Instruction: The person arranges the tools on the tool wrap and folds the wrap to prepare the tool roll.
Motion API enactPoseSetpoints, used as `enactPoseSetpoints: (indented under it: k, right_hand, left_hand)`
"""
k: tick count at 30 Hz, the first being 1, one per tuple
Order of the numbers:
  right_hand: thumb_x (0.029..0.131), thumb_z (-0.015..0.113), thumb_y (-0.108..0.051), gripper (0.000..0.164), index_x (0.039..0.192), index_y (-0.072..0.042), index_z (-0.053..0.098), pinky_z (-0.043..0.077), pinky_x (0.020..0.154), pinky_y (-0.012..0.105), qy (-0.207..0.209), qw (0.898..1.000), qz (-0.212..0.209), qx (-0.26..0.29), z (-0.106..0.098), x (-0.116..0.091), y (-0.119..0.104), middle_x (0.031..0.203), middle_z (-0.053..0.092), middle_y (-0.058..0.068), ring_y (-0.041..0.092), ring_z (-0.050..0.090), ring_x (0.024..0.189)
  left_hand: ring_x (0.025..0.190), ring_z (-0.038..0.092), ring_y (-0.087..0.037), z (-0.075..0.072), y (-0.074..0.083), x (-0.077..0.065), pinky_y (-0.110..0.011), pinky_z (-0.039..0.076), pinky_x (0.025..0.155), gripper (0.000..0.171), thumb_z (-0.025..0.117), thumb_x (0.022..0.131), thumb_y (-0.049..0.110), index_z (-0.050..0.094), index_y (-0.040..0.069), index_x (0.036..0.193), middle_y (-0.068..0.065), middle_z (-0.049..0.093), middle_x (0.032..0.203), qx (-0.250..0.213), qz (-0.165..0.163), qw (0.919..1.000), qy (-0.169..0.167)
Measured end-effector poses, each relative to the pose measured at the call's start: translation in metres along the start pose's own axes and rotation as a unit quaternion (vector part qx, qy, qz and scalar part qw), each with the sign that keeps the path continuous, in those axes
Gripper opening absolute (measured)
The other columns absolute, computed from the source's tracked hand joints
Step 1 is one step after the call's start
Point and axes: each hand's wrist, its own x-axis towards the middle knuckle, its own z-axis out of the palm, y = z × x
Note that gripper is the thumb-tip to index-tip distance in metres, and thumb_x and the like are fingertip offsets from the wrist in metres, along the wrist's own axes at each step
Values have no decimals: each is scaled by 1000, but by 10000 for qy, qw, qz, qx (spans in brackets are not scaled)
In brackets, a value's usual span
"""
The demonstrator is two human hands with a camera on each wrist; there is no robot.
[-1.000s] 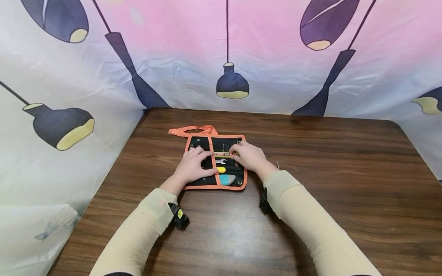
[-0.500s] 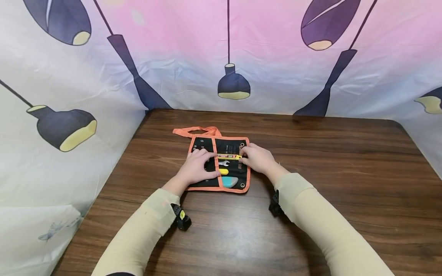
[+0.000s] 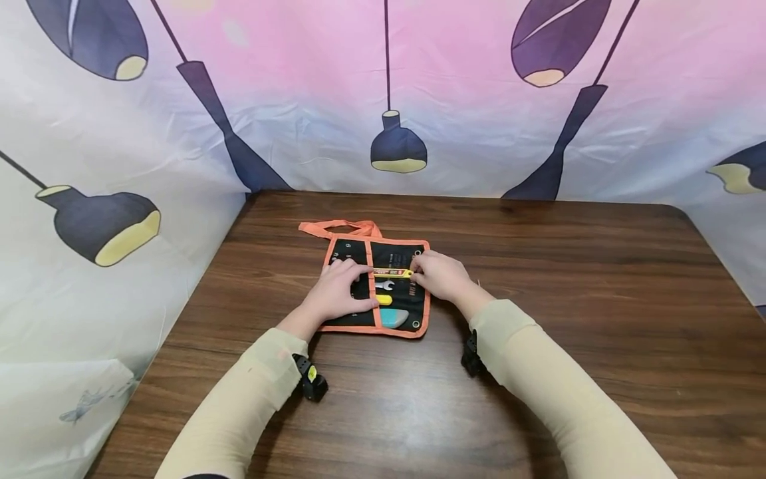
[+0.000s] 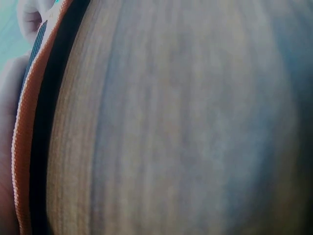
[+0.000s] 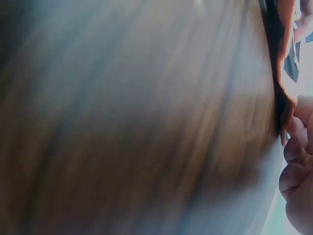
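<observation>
A black fabric tool pouch (image 3: 399, 256) with orange trim lies unfolded on the table. My left hand (image 3: 335, 293) rests on its left part, thumb and index finger spread along the orange middle band. With thumb and fingertips, my right hand (image 3: 443, 274) pinches the right end of a slim yellow tool (image 3: 390, 273) with a red-and-white label, whose left end runs under the band. Below it in the pockets sit a small open-end wrench (image 3: 385, 285), a yellow handle (image 3: 385, 300) and a teal-and-grey rounded tool (image 3: 393, 319). The right wrist view shows curled fingers (image 5: 296, 181) at the pouch's edge.
An orange strap (image 3: 341, 227) lies looped behind the pouch. The dark wooden table (image 3: 568, 299) extends well to the right and toward the front. Behind it hangs a cloth backdrop (image 3: 461, 133) printed with lamps.
My right hand has shifted slightly right along the yellow tool, and more of the tool's label and yellow end now shows. The left hand keeps its place on the pouch.
</observation>
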Motion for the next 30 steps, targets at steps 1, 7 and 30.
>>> enactPoseSetpoints:
  k: [1, 7, 30]
  right_hand:
    - [92, 61, -29, 18, 103, -15, 66, 47, 77, 37, -14, 10000, 3, -19, 0, 2, -2, 98, 59, 0, 14, 56, 87]
    - [93, 58, -27, 21, 107, -13, 66, 47, 76, 36, -43, 10000, -38, -68, 2, 7, -12, 98, 59, 1, 14, 56, 85]
    - [92, 59, -32, 21, 107, -20, 68, 47, 75, 37, 176, 9998, -36, 132, 18, 26, -34, 100, 59, -4, 12, 56, 85]
  left_hand:
    - [85, 42, -17, 0, -1, -1, -39, 31, 76, 66, 67, 74, 58, 58, 18, 126, 2, 50, 92, -6, -15, 10000, 14]
    - [85, 42, -16, 1, -3, -2, -38, 31, 77, 66, 66, 74, 59, 58, 19, 126, 3, 49, 92, 11, -71, 10000, 20]
    - [117, 38, -26, -1, 0, -1, -49, 24, 93, 67, 65, 74, 60, 59, 19, 125, -4, 47, 122, 89, -43, 9999, 108]
